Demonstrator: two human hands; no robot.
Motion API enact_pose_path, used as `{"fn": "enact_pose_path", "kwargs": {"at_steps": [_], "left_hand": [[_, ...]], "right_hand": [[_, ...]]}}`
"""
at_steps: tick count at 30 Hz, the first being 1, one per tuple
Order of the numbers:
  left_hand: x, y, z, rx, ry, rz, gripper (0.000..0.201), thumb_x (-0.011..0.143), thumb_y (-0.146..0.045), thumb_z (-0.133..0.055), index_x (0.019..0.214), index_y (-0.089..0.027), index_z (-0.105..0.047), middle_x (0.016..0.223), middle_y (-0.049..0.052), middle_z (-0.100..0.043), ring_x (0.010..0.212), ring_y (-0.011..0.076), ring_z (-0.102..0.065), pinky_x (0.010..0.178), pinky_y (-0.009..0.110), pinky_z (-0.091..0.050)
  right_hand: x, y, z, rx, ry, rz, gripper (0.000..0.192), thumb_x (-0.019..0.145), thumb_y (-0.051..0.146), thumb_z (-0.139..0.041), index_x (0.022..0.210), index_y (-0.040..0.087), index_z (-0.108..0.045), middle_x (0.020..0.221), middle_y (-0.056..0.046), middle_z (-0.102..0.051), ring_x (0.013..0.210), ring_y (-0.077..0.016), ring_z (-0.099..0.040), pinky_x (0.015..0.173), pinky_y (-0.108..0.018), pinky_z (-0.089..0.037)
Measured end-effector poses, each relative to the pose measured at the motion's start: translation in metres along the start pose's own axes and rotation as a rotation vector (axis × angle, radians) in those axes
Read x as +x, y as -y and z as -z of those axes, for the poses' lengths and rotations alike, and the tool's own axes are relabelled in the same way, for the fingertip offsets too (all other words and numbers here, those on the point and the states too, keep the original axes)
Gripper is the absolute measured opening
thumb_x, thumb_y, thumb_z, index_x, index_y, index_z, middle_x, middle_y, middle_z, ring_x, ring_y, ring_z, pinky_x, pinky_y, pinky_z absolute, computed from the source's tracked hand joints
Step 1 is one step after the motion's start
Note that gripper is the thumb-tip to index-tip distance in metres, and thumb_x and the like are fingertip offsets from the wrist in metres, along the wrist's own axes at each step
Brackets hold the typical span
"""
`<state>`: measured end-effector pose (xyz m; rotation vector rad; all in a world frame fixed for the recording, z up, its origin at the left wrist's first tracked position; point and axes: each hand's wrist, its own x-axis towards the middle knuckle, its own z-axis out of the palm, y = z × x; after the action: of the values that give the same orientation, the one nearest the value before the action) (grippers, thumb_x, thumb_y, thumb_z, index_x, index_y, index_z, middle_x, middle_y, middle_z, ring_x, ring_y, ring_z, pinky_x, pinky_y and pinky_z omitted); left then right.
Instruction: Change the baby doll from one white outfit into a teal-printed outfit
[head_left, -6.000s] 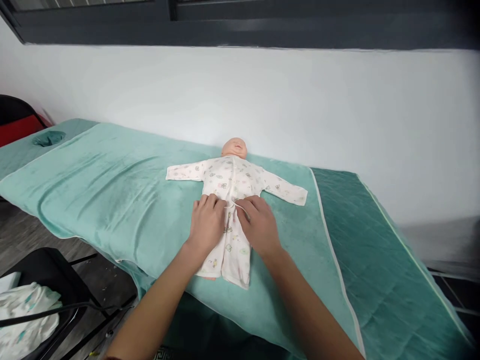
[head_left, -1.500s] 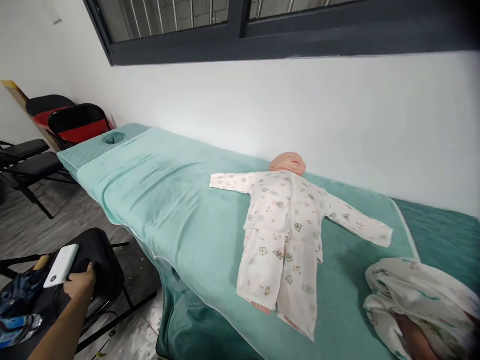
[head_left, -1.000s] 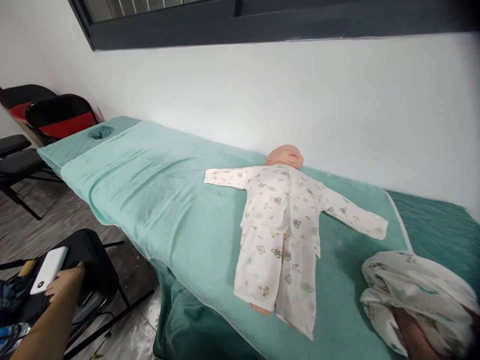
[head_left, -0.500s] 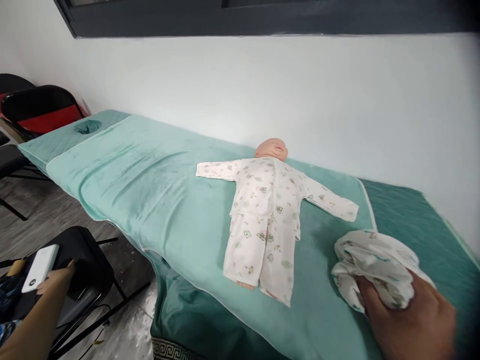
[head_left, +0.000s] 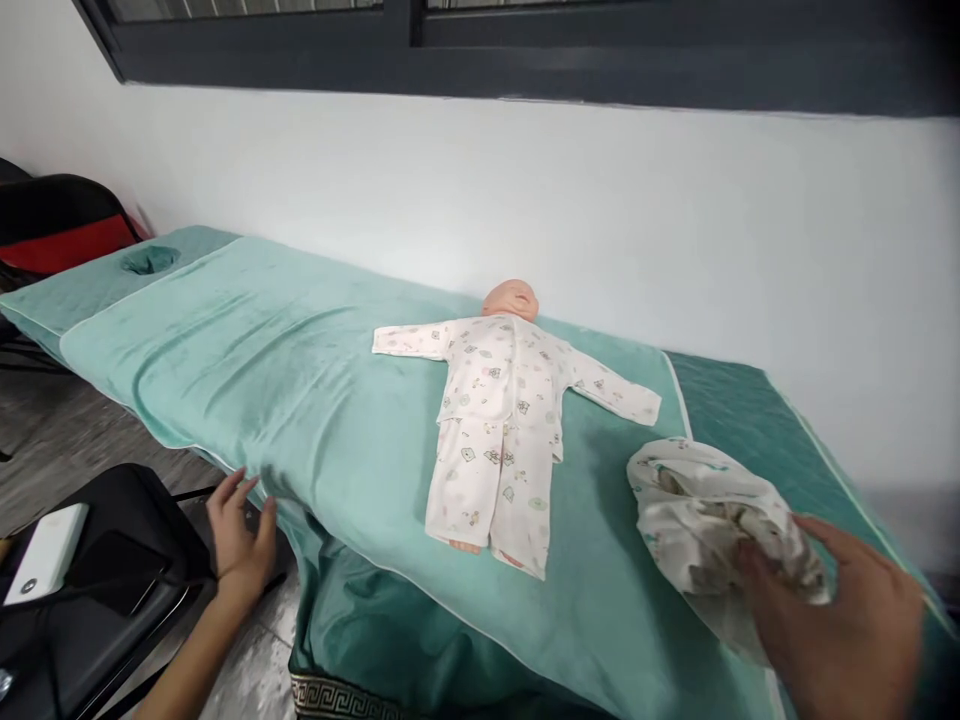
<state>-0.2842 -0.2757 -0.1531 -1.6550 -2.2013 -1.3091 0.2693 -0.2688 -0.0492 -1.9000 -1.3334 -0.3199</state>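
Left hand [head_left: 238, 535] off chair [head_left: 112, 570], right hand [head_left: 840, 630] blurred

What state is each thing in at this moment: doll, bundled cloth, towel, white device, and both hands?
Baby doll: lying face up on the towel, dressed, sleeves spread.
Bundled cloth: crumpled, gripped by the right hand.
Teal towel: spread flat over the table.
Left hand: open, empty, at the towel's edge.
White device: lying on the black chair.

Left hand [head_left: 238, 535] spread; right hand [head_left: 844, 625] fingers curled.
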Motion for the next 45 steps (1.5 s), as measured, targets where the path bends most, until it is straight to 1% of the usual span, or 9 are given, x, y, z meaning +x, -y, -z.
{"fn": "enact_pose_path", "kwargs": {"at_steps": [3, 7, 12, 16, 19, 22, 33, 40, 45], "left_hand": [[0.011, -0.084, -0.026, -0.199, 0.043, -0.136, 0.029, 0.093, -0.030, -0.055, 0.121, -0.022, -0.055, 0.132, 0.011, -0.054, 0.128, 0.0257, -0.052, 0.111, 0.049, -0.042], [0.046, -0.184, -0.077, -0.449, 0.172, -0.269, 0.028, 0.098, -0.028, -0.048, 0.125, -0.023, -0.054, 0.126, 0.011, -0.060, 0.123, 0.0222, -0.056, 0.107, 0.044, -0.046], [0.110, -0.280, -0.159, -0.609, 0.396, -0.403, 0.031, 0.097, -0.024, -0.046, 0.126, -0.020, -0.057, 0.130, 0.011, -0.062, 0.127, 0.0210, -0.052, 0.113, 0.041, -0.041], [0.151, -0.324, -0.216, -0.502, 0.586, -0.374, 0.028, 0.092, -0.018, -0.048, 0.115, -0.018, -0.064, 0.127, 0.011, -0.064, 0.127, 0.0257, -0.052, 0.112, 0.042, -0.041], [0.166, -0.333, -0.241, -0.444, 0.620, -0.337, 0.030, 0.096, -0.023, -0.042, 0.112, -0.019, -0.067, 0.131, 0.010, -0.063, 0.127, 0.0266, -0.054, 0.109, 0.043, -0.043], [0.171, -0.330, -0.250, -0.505, 0.632, -0.354, 0.033, 0.098, -0.027, -0.041, 0.115, -0.021, -0.068, 0.135, 0.007, -0.062, 0.128, 0.0236, -0.054, 0.113, 0.041, -0.040], [0.179, -0.329, -0.241, -0.600, 0.743, -0.358, 0.036, 0.098, -0.024, -0.040, 0.115, -0.025, -0.071, 0.136, 0.004, -0.062, 0.132, 0.0186, -0.051, 0.118, 0.035, -0.035], [0.174, -0.325, -0.245, -0.663, 0.689, -0.257, 0.027, 0.094, -0.024, -0.048, 0.115, -0.022, -0.066, 0.127, 0.006, -0.065, 0.124, 0.0193, -0.056, 0.111, 0.035, -0.041], [0.175, -0.326, -0.244, -0.672, 0.703, -0.267, 0.028, 0.095, -0.024, -0.047, 0.112, -0.021, -0.069, 0.130, 0.006, -0.064, 0.129, 0.0195, -0.054, 0.115, 0.035, -0.039]], "right_hand": [[-0.014, 0.032, -0.005, 0.100, -0.062, 0.154, 0.045, 0.087, 0.053, -0.058, 0.128, 0.033, -0.062, 0.132, -0.021, -0.059, 0.135, -0.0367, -0.047, 0.113, -0.058, -0.038], [-0.016, 0.083, -0.040, 0.278, 0.012, 0.278, 0.037, 0.088, 0.036, -0.063, 0.124, 0.030, -0.058, 0.136, -0.014, -0.056, 0.133, -0.0333, -0.050, 0.110, -0.061, -0.041], [0.048, 0.127, -0.121, 0.617, 0.124, 0.149, 0.035, 0.089, 0.035, -0.059, 0.123, 0.025, -0.055, 0.129, -0.010, -0.057, 0.126, -0.0256, -0.053, 0.109, -0.052, -0.042], [0.110, 0.142, -0.181, 0.690, 0.286, -0.003, 0.030, 0.085, 0.035, -0.058, 0.113, 0.023, -0.060, 0.120, -0.008, -0.063, 0.117, -0.0242, -0.057, 0.107, -0.049, -0.043], [0.132, 0.142, -0.205, 0.715, 0.350, 0.000, 0.027, 0.085, 0.036, -0.057, 0.108, 0.022, -0.061, 0.117, -0.008, -0.065, 0.114, -0.0241, -0.058, 0.106, -0.047, -0.042], [0.134, 0.138, -0.210, 0.761, 0.381, 0.085, 0.026, 0.089, 0.035, -0.053, 0.111, 0.024, -0.060, 0.123, -0.007, -0.063, 0.120, -0.0225, -0.056, 0.110, -0.045, -0.040], [0.133, 0.133, -0.206, 0.571, 0.528, 0.204, 0.037, 0.098, 0.041, -0.041, 0.127, 0.029, -0.062, 0.148, -0.004, -0.050, 0.139, -0.0267, -0.041, 0.117, -0.053, -0.030], [0.129, 0.138, -0.202, 0.640, 0.449, 0.078, 0.034, 0.095, 0.037, -0.047, 0.123, 0.028, -0.064, 0.140, -0.004, -0.057, 0.135, -0.0246, -0.047, 0.117, -0.049, -0.034], [0.130, 0.135, -0.207, 0.555, 0.487, 0.153, 0.038, 0.098, 0.041, -0.041, 0.125, 0.028, -0.064, 0.144, -0.005, -0.054, 0.137, -0.0260, -0.044, 0.117, -0.052, -0.031]]}}
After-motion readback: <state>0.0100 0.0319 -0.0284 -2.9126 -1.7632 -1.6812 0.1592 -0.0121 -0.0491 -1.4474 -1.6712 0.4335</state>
